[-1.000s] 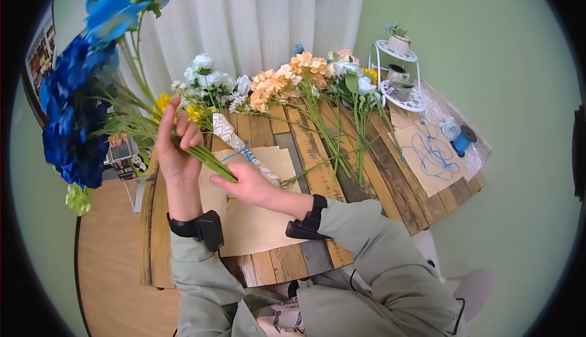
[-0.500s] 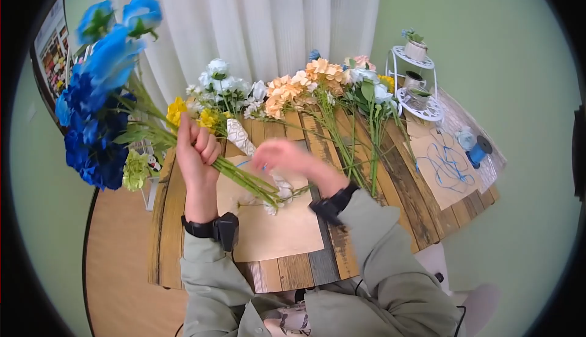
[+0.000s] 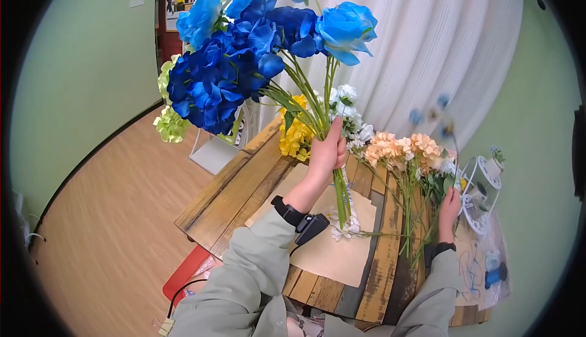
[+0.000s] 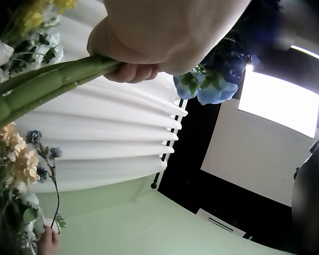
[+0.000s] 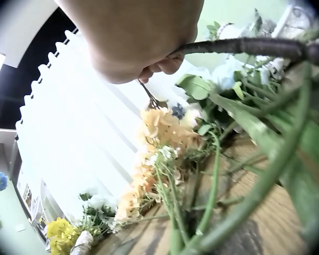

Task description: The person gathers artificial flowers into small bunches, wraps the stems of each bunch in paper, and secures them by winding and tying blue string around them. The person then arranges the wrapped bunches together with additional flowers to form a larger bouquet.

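Note:
In the head view my left hand [image 3: 326, 154] grips the green stems [image 3: 340, 199] of a bouquet, with dark blue hydrangeas [image 3: 213, 83] and light blue roses [image 3: 347, 30] fanning out above it. The left wrist view shows the fingers curled round the thick stems [image 4: 48, 87]. At the right side of the table my right hand [image 3: 449, 212] holds up a thin dark stem with small dusty-blue blooms [image 4: 34, 136], blurred in the head view. The right wrist view has that brown stem [image 5: 244, 47] pinched in the right hand [image 5: 143, 40].
Peach hydrangeas [image 3: 403, 149], white flowers [image 3: 347, 108] and yellow flowers [image 3: 295, 132] line the table's back. Brown paper [image 3: 323, 254] lies in front. A white two-tier stand [image 3: 476, 206] and a blue ribbon spool [image 3: 495, 275] are at the right; a white curtain [image 3: 421, 50] hangs behind.
The view has swung left. My right hand has let go of the bouquet stems, moved to the right and taken hold of the dusty-blue stem. My left hand still grips the bouquet, now more upright.

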Available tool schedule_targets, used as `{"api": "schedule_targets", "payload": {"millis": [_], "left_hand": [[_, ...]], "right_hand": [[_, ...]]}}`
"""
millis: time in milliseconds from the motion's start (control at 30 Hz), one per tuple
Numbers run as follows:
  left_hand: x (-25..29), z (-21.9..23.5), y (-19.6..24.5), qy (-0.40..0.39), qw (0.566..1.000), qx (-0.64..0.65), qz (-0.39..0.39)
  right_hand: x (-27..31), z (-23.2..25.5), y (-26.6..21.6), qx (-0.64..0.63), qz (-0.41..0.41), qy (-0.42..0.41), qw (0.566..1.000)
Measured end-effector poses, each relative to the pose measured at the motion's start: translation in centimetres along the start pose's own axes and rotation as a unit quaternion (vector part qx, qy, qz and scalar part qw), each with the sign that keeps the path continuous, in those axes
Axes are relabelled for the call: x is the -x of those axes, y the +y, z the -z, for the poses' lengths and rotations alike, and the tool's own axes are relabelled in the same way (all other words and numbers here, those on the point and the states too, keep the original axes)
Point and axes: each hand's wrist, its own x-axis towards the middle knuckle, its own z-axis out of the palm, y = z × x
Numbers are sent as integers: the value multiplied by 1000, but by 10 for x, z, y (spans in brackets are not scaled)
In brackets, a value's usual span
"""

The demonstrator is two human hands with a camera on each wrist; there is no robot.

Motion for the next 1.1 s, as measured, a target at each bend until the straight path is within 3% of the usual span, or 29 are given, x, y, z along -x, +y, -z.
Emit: {"api": "schedule_targets", "payload": {"millis": [67, 133, 200, 233, 300, 400, 467, 533, 567, 667, 733, 833, 900, 933, 1033, 1100], "left_hand": [[2, -2, -1, -12, 1000, 3, -4], [2, -6, -5, -17, 1000, 9, 8], [3, -8, -8, -20, 1000, 8, 10], [5, -7, -12, -37, 999, 3, 18], [6, -8, -21, -43, 999, 7, 28], [14, -16, -31, -65, 997, -1, 33], [17, -23, -41, -68, 996, -36, 42], [16, -24, -54, -46, 997, -62, 7], [16, -22, -55, -44, 997, -61, 1], [16, -17, -55, -76, 995, -71, -6], [10, -13, -65, -70, 991, -116, -5], [5, -14, -67, -73, 990, -122, -15], [4, -14, -70, -73, 989, -125, -30], [6, -15, -68, -81, 989, -123, -7], [12, -17, -59, -92, 989, -110, 27], [15, -20, -56, -93, 990, -100, 38]], "right_hand": [[-7, 6, -40, -18, 20, 7, 1000], [-13, 7, -88, -118, 66, 33, 990], [-17, 5, -125, -284, -46, -48, 956], [-15, 2, -147, -286, -42, -51, 956], [-10, -6, -190, -416, -98, -130, 895], [11, -27, -238, -501, -136, -248, 818], [26, -38, -256, -501, -108, -285, 810], [36, -50, -266, -485, -52, -318, 813], [33, -63, -249, -439, 16, -309, 843], [31, -67, -238, -381, 94, -296, 871], [33, -56, -245, -372, 68, -324, 867], [43, -45, -262, -428, 58, -271, 860], [46, -43, -255, -530, -55, -318, 784], [44, -39, -256, -531, -57, -315, 785], [28, -39, -264, -505, -114, -182, 836], [18, -42, -263, -512, -115, -163, 836]]}}
